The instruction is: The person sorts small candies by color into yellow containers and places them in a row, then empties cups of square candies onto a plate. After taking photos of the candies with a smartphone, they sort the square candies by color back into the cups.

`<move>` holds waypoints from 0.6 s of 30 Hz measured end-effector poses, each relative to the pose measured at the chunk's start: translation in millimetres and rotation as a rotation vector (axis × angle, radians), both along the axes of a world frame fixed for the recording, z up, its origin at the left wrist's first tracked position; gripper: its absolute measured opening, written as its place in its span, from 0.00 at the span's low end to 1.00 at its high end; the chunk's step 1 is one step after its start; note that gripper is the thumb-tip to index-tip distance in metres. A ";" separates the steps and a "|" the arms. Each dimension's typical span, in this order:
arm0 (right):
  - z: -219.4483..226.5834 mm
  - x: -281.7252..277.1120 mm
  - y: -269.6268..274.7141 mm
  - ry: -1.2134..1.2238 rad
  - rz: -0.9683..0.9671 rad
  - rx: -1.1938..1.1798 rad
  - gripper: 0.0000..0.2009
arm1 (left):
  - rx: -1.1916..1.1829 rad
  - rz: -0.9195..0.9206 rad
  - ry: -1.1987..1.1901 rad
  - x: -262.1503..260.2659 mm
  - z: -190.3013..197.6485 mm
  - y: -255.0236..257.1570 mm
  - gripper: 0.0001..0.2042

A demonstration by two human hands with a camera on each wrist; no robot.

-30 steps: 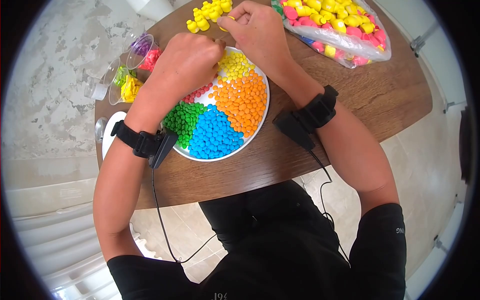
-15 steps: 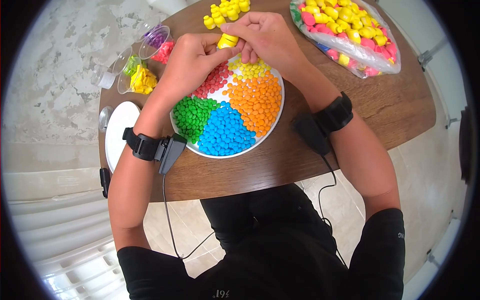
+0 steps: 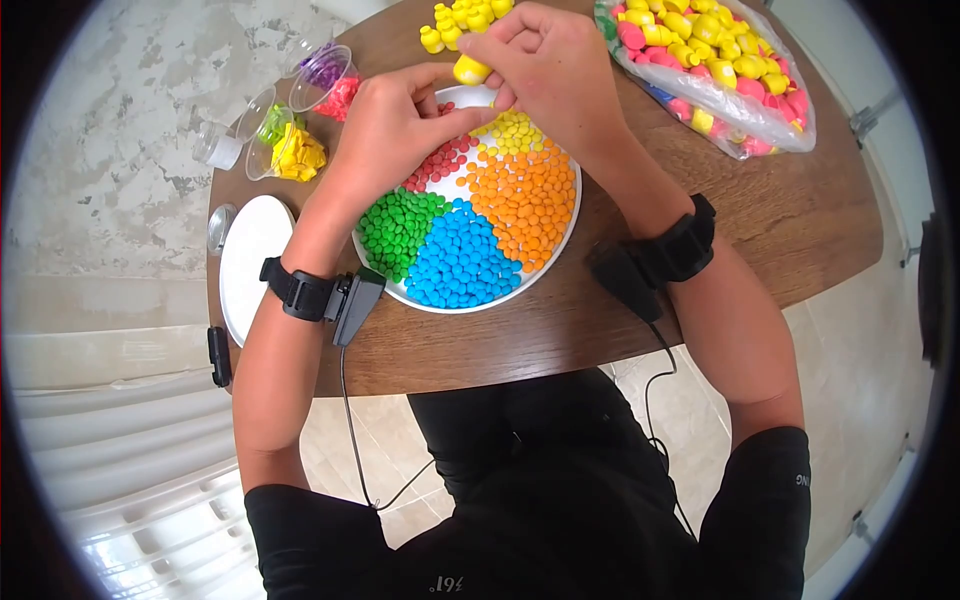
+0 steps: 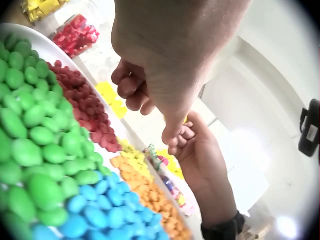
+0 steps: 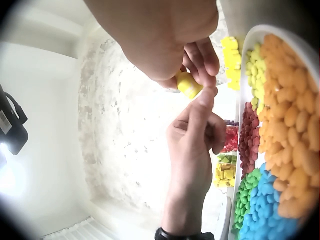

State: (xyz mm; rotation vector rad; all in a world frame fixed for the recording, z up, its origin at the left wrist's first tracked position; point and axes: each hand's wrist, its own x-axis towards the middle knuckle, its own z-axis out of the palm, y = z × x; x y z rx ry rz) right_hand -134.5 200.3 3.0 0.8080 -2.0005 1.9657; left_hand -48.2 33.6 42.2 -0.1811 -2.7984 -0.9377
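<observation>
In the head view my right hand (image 3: 555,75) pinches a small yellow plastic bottle (image 3: 470,70) between thumb and fingers, above the far edge of a round white plate (image 3: 357,242). The bottle's rounded end also shows in the right wrist view. My left hand (image 3: 395,130) is close beside it, thumb stretched toward the right fingertips, other fingers bent. Nothing shows between its thumb and fingers. Candies lie on the plate sorted by colour: green (image 3: 400,230), blue (image 3: 462,255), orange (image 3: 525,200), yellow (image 3: 515,132) and red (image 3: 440,165). Several similar yellow bottles (image 3: 460,25) stand behind the hands.
A clear plastic bag (image 3: 740,120) of yellow and pink pieces lies at the back right. On the left stand clear cups with yellow (image 3: 298,155), green, red (image 3: 340,97) and purple pieces. A white oval lid-like plate (image 3: 250,265) lies by the left forearm. Cables hang from both wrist cameras.
Both hands came together on the yellow bottle over the plate, the right bringing it from the yellow group. Since half a second ago the left has come off it, while the right keeps hold.
</observation>
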 end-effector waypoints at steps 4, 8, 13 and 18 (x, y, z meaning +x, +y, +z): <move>13.0 1.2 8.7 -0.002 -0.112 -0.065 0.16 | -0.236 0.061 0.050 5.4 -17.8 -8.4 0.22; 17.1 5.1 12.8 -0.101 -0.101 -0.018 0.13 | -0.394 0.042 0.095 4.9 -21.5 -11.7 0.25; 20.0 8.4 12.9 -0.058 -0.106 0.019 0.13 | -0.420 0.045 0.104 5.4 -21.5 -15.9 0.25; 19.1 9.7 13.3 -0.050 -0.107 0.019 0.13 | -0.460 0.040 0.145 6.0 -16.2 -20.8 0.26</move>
